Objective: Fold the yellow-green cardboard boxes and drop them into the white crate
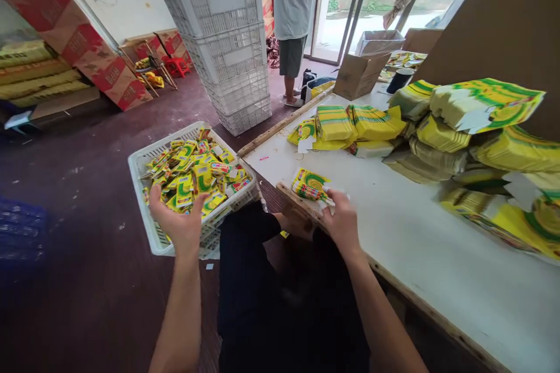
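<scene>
Over the near side of a white plastic basket [146, 204] is my left hand [179, 218], its thumb and fingers spread with nothing held. Many small yellow-green packets [184, 186] fill the basket. My right hand [342, 218], at the table's wooden edge, pinches the white end of a small bunch of yellow packets [308, 185]. That bunch rests on the white table [411, 233]. Stacked yellow packaging sheets [446, 128] lie farther back and to the right on the table.
Tall stacked grey crates [227, 41] stand beyond the basket. A person [293, 17] stands near the glass door. An open cardboard box [361, 73] is at the table's far end. A blue crate [21, 233] sits on the floor at left.
</scene>
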The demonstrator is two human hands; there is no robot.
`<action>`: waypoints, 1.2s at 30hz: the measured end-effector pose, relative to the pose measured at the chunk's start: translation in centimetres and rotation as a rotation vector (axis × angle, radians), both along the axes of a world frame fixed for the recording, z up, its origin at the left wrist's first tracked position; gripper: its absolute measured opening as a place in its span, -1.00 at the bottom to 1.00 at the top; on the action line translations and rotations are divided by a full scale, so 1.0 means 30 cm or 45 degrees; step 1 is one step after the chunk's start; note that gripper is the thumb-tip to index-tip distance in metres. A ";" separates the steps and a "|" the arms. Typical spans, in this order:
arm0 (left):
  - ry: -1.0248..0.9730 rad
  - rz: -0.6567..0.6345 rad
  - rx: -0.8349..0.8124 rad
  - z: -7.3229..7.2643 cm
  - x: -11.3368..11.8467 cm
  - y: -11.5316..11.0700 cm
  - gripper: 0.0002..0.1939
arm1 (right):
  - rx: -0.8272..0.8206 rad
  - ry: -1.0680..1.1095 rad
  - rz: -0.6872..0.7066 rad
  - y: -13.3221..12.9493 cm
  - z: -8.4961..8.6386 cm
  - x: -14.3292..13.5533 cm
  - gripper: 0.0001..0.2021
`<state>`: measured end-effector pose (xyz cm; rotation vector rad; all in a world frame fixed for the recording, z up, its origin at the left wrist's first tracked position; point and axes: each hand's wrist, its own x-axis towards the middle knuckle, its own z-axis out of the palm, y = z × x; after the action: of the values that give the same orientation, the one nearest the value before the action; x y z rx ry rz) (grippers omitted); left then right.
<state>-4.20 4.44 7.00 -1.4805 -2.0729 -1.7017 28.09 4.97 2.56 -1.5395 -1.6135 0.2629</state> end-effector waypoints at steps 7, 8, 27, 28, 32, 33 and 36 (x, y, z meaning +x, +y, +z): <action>-0.334 -0.676 -0.462 -0.163 0.244 -0.124 -0.59 | -0.143 -0.186 -0.186 0.123 -0.071 0.039 -0.68; -0.350 -0.787 -0.535 -0.186 0.277 -0.148 -0.64 | -0.140 -0.177 -0.182 0.127 -0.073 0.040 -0.69; -1.828 -0.815 0.116 -0.069 0.478 -0.164 -0.49 | -0.643 1.084 0.780 -0.271 0.066 -0.279 -0.68; -1.794 -0.784 0.096 -0.075 0.484 -0.170 -0.45 | -0.656 1.100 0.750 -0.265 0.062 -0.273 -0.67; -1.595 -0.834 -0.073 -0.119 0.482 -0.194 -0.37 | -0.624 1.157 0.617 -0.227 0.049 -0.229 -0.73; -1.530 -0.832 -0.123 -0.130 0.472 -0.198 -0.42 | -0.613 1.154 0.608 -0.219 0.045 -0.216 -0.76; -1.304 -0.797 -0.289 -0.150 0.415 -0.194 -0.59 | -0.557 1.012 0.575 -0.203 0.035 -0.172 -0.76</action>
<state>8.25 -1.38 2.51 -1.6190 -2.3918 -3.0587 22.93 -1.11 3.61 -1.1031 -1.2550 1.3626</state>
